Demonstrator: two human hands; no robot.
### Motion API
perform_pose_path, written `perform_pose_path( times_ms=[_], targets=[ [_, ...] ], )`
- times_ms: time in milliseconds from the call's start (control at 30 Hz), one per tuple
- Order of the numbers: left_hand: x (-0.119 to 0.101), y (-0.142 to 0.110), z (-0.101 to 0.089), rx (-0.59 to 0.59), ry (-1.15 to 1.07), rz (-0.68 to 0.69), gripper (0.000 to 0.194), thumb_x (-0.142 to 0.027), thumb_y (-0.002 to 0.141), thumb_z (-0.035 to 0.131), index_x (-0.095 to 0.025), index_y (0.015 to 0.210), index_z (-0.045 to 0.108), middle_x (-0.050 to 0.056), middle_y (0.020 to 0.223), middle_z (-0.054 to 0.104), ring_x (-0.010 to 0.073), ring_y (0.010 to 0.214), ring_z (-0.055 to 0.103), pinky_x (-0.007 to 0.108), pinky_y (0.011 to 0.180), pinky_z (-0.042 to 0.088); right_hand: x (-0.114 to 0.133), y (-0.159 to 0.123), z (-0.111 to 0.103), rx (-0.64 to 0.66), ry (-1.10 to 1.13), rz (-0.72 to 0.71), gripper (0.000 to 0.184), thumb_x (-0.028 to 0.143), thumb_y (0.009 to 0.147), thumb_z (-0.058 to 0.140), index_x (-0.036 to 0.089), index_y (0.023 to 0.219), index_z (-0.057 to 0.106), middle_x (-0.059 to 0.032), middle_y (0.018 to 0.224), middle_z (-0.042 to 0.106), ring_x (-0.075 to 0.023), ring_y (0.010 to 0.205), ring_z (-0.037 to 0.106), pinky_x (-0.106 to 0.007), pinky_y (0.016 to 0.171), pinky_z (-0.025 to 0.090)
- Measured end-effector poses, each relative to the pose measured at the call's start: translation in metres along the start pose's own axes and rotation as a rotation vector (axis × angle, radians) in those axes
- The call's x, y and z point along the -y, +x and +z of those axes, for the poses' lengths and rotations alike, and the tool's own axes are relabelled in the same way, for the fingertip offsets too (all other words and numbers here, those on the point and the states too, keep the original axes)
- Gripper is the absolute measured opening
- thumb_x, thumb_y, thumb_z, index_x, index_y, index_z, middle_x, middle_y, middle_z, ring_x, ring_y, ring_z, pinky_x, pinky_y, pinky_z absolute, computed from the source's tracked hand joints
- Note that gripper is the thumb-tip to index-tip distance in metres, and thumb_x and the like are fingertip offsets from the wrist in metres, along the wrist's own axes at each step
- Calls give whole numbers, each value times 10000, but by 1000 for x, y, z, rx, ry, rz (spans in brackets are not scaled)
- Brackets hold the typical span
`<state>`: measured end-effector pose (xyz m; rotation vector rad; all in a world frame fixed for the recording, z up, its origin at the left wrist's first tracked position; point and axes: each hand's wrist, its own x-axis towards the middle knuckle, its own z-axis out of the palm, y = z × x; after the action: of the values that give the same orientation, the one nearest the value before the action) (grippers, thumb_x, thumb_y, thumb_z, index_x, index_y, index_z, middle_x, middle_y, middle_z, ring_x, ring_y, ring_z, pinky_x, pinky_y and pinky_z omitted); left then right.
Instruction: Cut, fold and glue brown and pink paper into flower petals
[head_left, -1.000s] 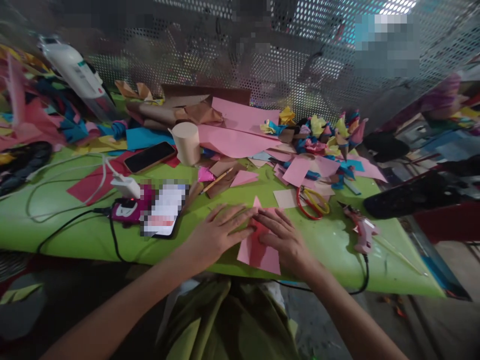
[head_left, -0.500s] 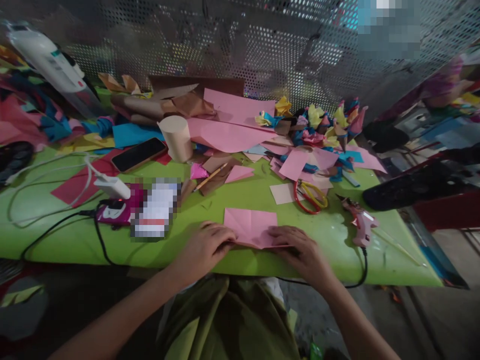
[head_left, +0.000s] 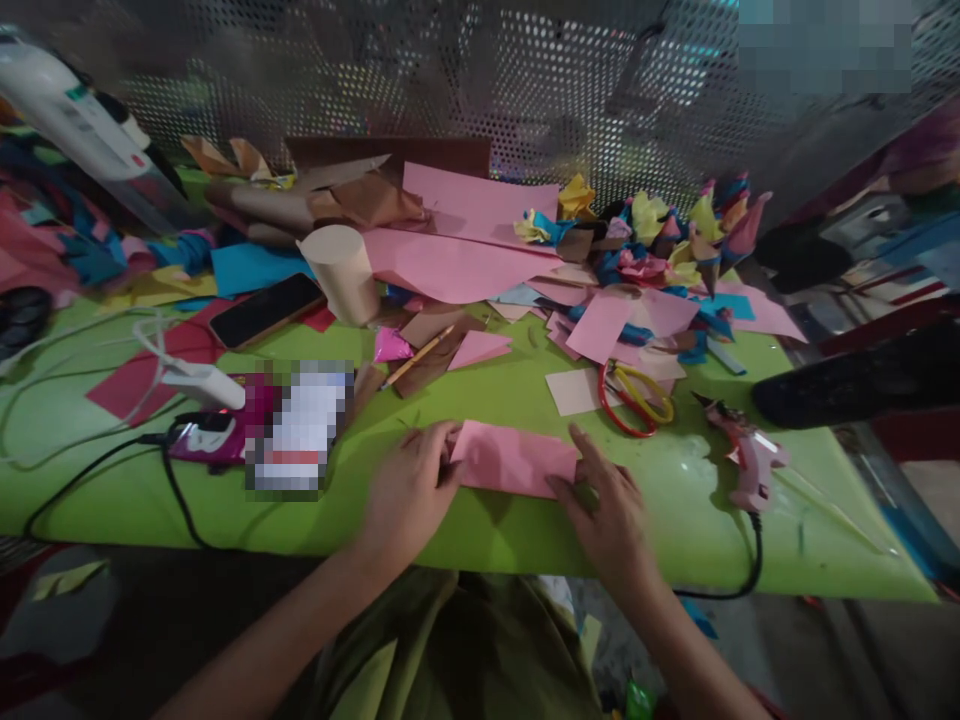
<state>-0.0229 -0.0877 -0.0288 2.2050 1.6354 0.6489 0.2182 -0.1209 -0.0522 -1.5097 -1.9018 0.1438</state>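
A folded piece of pink paper [head_left: 515,460] is held between my two hands, just over the front part of the green table. My left hand [head_left: 415,487] grips its left end, thumb in front and fingers partly hidden behind. At the right end, my right hand [head_left: 609,500] pinches the paper between thumb and fingers. Red-and-yellow-handled scissors [head_left: 634,398] lie beyond my right hand. Farther right rests a pink hot glue gun [head_left: 752,460] with a black cord.
A phone with a lit screen [head_left: 302,425] and a purple power strip [head_left: 217,430] lie left of my hands. Behind are a dark phone [head_left: 266,312], a beige cylinder [head_left: 343,275], a pencil [head_left: 418,357] and pink paper sheets [head_left: 457,262]. Crumpled paper cones [head_left: 705,240] stand at the back right.
The pink paper lay opened with creases showing; now it is folded over into a narrower strip and tilted up. Both hands have moved onto its ends. The view has shifted slightly.
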Motion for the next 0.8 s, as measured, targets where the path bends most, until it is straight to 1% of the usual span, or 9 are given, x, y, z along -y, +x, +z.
perform_pose_path(
  times_ms=[33,100,167,233,333,400,533,667,800],
  targets=[
    [0,-1,0,3,2,3,379,-71,842,689,-202,1181,580,17,880,733,212,861,701,306,729,524,1,1,-2,26,-13,-46,365,257,996,551,268,1356,606,-19,816,726,-198,732,661,-340,724,493],
    [0,-3,-1,14,16,35,455,-52,851,661,-225,1260,564,25,971,750,216,904,701,329,774,526,3,4,-5,81,-9,-108,313,226,1010,527,287,1281,672,-25,838,731,-197,768,657,-335,717,461],
    [0,-5,-1,30,39,76,477,-45,867,629,-255,1291,570,28,1044,752,219,923,692,350,800,519,4,6,-7,104,8,-122,288,222,1017,516,288,1213,716,-25,825,725,-197,771,645,-336,711,443],
    [0,-7,-2,44,64,94,418,-61,886,610,-262,1253,606,30,1029,748,224,903,675,359,780,511,5,6,-7,109,19,-104,280,228,1016,516,284,1184,734,-29,826,724,-200,775,639,-343,715,440],
    [1,-10,-2,51,78,104,311,-88,905,597,-236,1174,645,37,944,733,227,857,645,356,740,498,4,4,-7,118,24,-80,256,217,1004,529,279,1112,753,-35,852,734,-208,815,641,-358,742,444],
    [1,-10,-2,41,70,113,298,-87,911,586,-220,1170,644,41,922,723,224,844,632,353,731,492,3,2,-7,125,22,-73,245,215,1002,531,276,1079,755,-36,872,739,-213,836,637,-368,759,443],
    [0,-8,-1,21,50,120,296,-78,907,583,-200,1172,636,43,911,711,224,829,616,361,729,490,1,1,-8,168,21,-67,252,204,1008,525,277,1125,735,-29,891,733,-214,855,624,-372,767,433],
    [-2,-7,-2,27,53,113,262,-74,912,564,-188,1138,634,44,915,710,220,823,613,362,724,492,0,0,-8,177,20,-65,265,194,1006,530,280,1175,716,-34,914,727,-221,866,619,-377,775,427],
    [-2,-8,-3,41,62,91,254,-97,935,533,-200,1146,631,47,925,713,211,821,616,354,721,493,-1,0,-8,194,0,-72,290,201,1015,509,286,1218,699,-35,905,716,-226,862,607,-378,773,417]
  ],
)
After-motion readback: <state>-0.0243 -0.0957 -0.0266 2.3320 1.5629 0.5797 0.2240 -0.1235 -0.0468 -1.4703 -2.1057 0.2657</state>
